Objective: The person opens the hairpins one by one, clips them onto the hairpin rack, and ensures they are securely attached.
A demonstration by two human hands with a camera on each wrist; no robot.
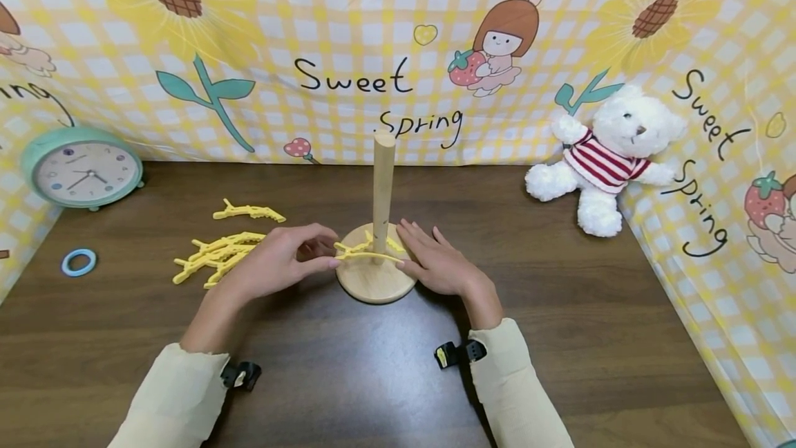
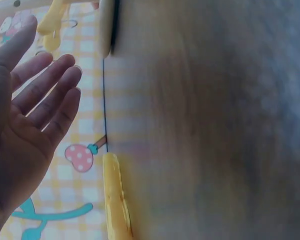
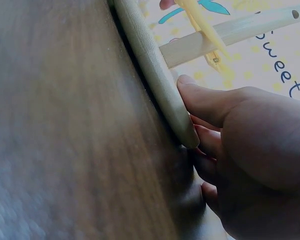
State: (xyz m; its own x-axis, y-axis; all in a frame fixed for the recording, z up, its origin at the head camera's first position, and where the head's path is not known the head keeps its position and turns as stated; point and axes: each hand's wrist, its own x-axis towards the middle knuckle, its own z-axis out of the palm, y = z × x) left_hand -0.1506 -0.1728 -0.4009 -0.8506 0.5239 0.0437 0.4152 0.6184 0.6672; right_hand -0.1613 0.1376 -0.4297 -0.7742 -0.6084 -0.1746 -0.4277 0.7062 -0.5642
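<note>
A pale wooden stand (image 1: 383, 192) has an upright post on a round base (image 1: 376, 287). Low on the post, a thin yellow branch-shaped piece (image 1: 373, 255) crosses in front, with more yellow partly hidden behind. My left hand (image 1: 280, 259) is at the stand's left, thumb and forefinger apart near the branch's left end; whether they touch it is unclear. In the left wrist view, the fingers of that hand (image 2: 27, 110) are loosely extended. At the right rim of the base rests my right hand (image 1: 441, 259), fingers outstretched, thumb (image 3: 200, 97) at its upper edge.
Several yellow branch pieces (image 1: 218, 254) lie piled left of my left hand, with a single one (image 1: 249, 211) behind them. Farther left are a blue ring (image 1: 79, 252) and a green alarm clock (image 1: 87, 168). A white teddy bear (image 1: 603, 157) sits back right against the patterned cloth (image 1: 348, 130).
</note>
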